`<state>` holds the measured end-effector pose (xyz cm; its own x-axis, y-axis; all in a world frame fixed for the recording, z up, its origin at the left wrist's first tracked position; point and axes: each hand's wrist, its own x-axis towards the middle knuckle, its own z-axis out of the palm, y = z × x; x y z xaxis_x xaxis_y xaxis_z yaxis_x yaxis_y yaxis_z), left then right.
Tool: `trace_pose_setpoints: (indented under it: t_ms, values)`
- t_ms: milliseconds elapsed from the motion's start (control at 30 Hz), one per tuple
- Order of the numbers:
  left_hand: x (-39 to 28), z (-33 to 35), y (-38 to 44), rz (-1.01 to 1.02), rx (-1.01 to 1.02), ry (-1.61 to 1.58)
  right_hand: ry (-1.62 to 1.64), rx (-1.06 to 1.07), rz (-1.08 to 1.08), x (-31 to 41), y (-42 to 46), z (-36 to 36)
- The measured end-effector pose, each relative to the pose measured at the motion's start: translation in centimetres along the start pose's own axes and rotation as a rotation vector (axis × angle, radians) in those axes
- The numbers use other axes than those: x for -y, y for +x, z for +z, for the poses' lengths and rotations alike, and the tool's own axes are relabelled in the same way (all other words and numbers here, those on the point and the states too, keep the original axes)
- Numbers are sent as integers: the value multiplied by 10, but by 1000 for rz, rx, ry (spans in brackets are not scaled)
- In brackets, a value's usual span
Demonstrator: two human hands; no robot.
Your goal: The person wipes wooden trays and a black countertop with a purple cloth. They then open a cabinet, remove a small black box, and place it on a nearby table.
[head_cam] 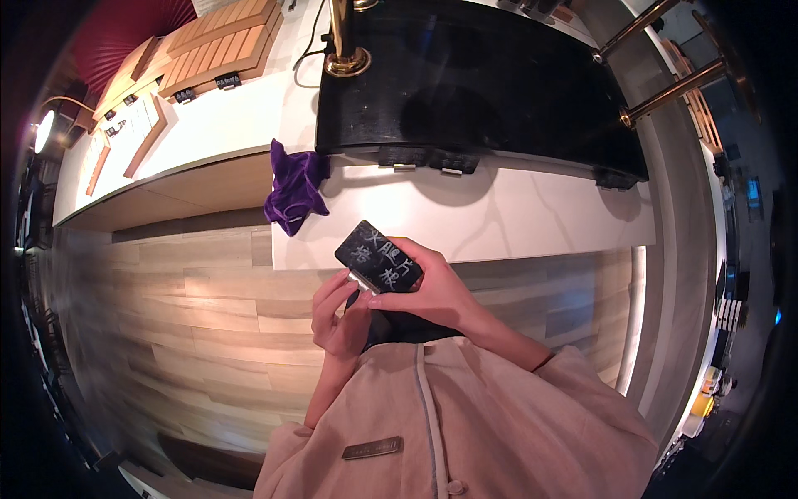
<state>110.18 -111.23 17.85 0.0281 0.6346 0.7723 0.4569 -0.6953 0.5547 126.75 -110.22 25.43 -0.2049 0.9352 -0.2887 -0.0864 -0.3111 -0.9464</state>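
Observation:
A small black sign card [376, 257] with handwritten white characters is held in front of my body, tilted. My right hand [436, 284] grips its right side, with the thumb along the lower edge. The fingertips of my left hand [340, 315] pinch the metal clip [363, 282] at the card's lower left edge. Beyond the hands, a crumpled purple cloth [297, 187] lies on the left end of the white marble-look counter [530, 218], partly over its edge. More black sign cards [455, 162] in metal clips stand along the front of the black glossy panel [530, 93].
A brass post [346, 59] rises from the panel's left end, a cable beside it. Wooden slatted boards [218, 53] with small signs rest on the left counter [230, 118]. Brass rails [673, 93] stand at the right. Wood-look floor [218, 312] lies below the counters.

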Motion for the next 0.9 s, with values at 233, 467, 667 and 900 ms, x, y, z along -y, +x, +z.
trace_pose_setpoints:
  t_ms: [233,467,667,900]
  values:
    - [9,-6,-6,-46,73,30,-22,-65,33,-18,12,6]
    - [18,-1,-5,-444,111,-114,-166,-96,36,-52,37,-8]
    - [74,19,15,-643,288,-284,-474,-194,-151,-87,96,-42]
    - [109,50,68,-274,745,-97,-670,-51,-254,-81,123,-58]
